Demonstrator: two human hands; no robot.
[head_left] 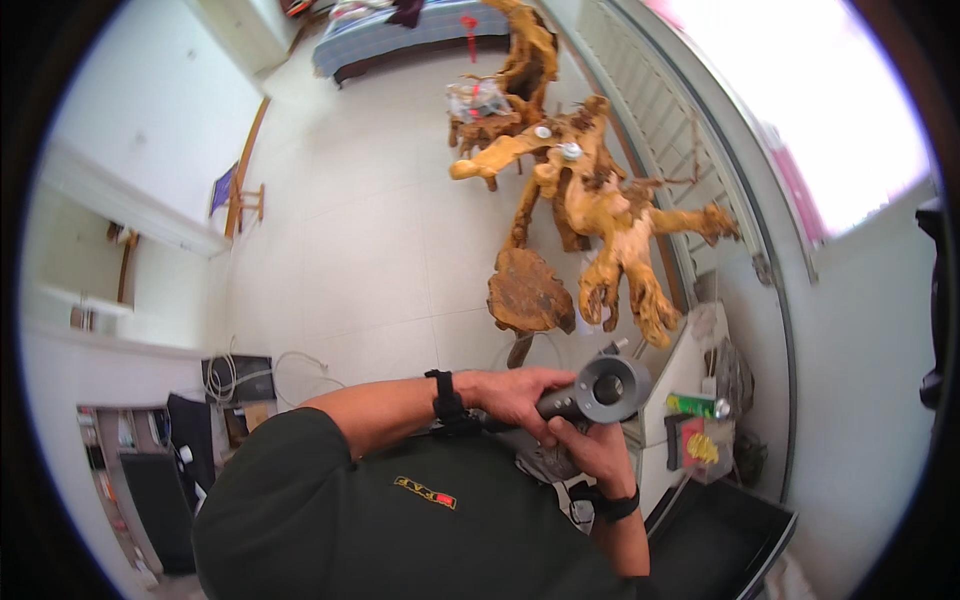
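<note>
The left hand is closed around the handle of the grey ring-headed device, and the right hand is curled against it from below, thumb by the handle, its other fingers largely hidden so their exact placement is uncertain. The device sits in front of the torso, with the wooden stool beyond; expect a stiff, smooth, fairly light body, best gripped by the handle

Pale tiled floor under gnarled wooden furniture, blue bed bearing dark cloth
</note>
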